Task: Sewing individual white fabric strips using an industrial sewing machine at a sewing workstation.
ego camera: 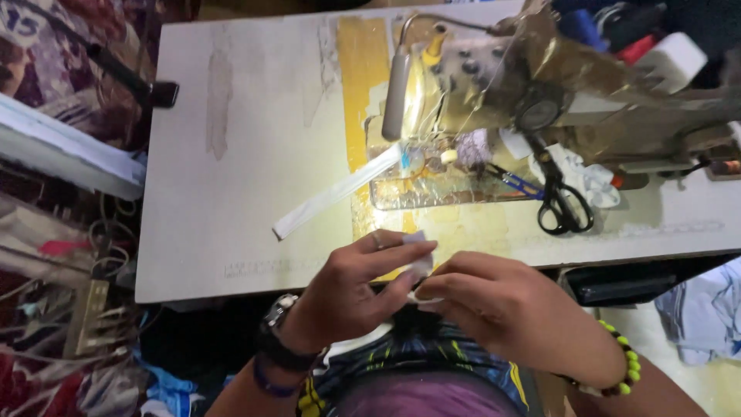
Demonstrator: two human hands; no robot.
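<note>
Both hands meet at the table's near edge, left hand point(351, 289) and right hand point(502, 305) with fingers pinched together.

White fabric strip point(336, 191), black-handled scissors point(562, 202), yellow-streaked pale table point(231, 154), green bead bracelet point(625, 363), black wristwatch point(279, 340).

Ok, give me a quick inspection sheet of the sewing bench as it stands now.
Surface: pale worn table, yellow stained strip.
Job's things: small white fabric piece pinched between left hand and right hand.
Clutter: white strip under the sewing machine; black scissors; blue snips.
Grippers: both hands closed on the piece.
Cables: tangled wires at left.
Surroundings: patterned cloth, blue fabric.
</note>
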